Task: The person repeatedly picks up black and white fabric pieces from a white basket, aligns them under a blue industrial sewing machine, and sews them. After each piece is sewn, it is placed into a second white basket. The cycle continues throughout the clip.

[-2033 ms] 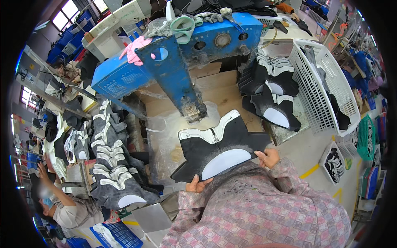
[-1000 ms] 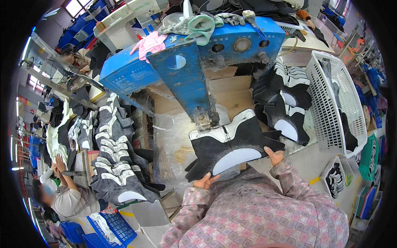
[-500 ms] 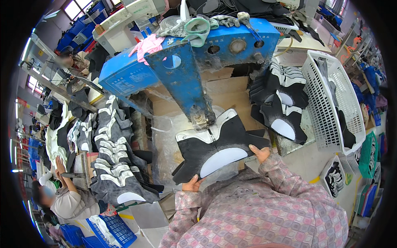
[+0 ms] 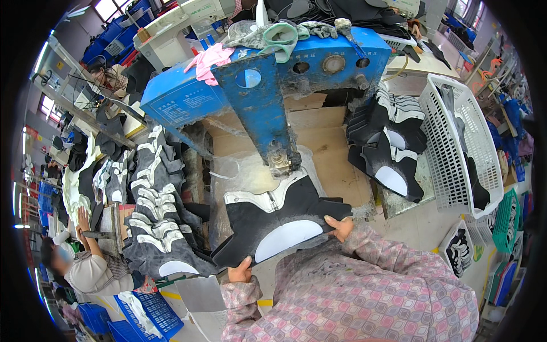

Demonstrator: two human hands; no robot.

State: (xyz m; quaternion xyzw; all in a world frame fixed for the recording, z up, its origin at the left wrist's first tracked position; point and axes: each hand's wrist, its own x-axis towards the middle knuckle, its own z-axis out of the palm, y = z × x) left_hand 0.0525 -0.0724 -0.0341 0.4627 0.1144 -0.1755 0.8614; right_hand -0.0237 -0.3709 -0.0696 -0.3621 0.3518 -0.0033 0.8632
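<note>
A flat black cut fabric piece (image 4: 239, 231) with a white curved band along its far edge and a pale half-oval patch is stretched between my hands. At its near left corner, my left hand (image 4: 240, 270) pinches the edge, thumb on top. Its right end is gripped by my right hand (image 4: 341, 227), thumb also on top. Beyond the band's middle is the metal head (image 4: 279, 159) of a blue machine (image 4: 248, 108); whether it touches the piece cannot be told. The fingers under the fabric are hidden.
Similar pieces lie overlapped in a long row (image 4: 156, 214) on the left and in a stack (image 4: 393, 154) on the right. A white basket (image 4: 444, 154) stands beyond that stack. A pink cloth (image 4: 209, 62) and gloves (image 4: 279, 40) rest on the machine. Another person (image 4: 94, 271) sits at left.
Both hands have shifted left and slightly nearer with the black piece. Its white band now lies farther left relative to the machine head. My view has also moved a little.
</note>
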